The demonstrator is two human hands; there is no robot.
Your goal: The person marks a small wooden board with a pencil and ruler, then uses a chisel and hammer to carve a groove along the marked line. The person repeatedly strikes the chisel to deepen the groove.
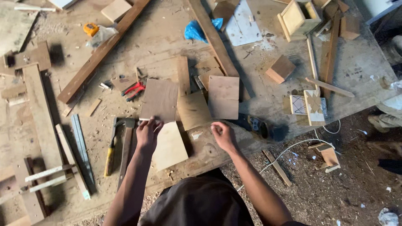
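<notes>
My left hand (148,133) grips the near edge of a dark brown plywood panel (160,99) lying flat on the workbench (163,37). Just below that panel lies a pale plywood piece (169,147), partly under my left wrist. My right hand (222,134) rests on the bench with fingers curled, pinching something too small to tell. It sits near a tan panel (193,109) and a square panel (223,97). A handsaw with a black handle (256,126) lies right of my right hand.
Red pliers (134,90) lie left of the dark panel. A hammer (112,144) and a metal ruler (81,150) sit at the left. Long planks, a blue bag (194,30), a small wooden box (298,19) and wood blocks crowd the far bench. A white cable (293,146) hangs off the edge.
</notes>
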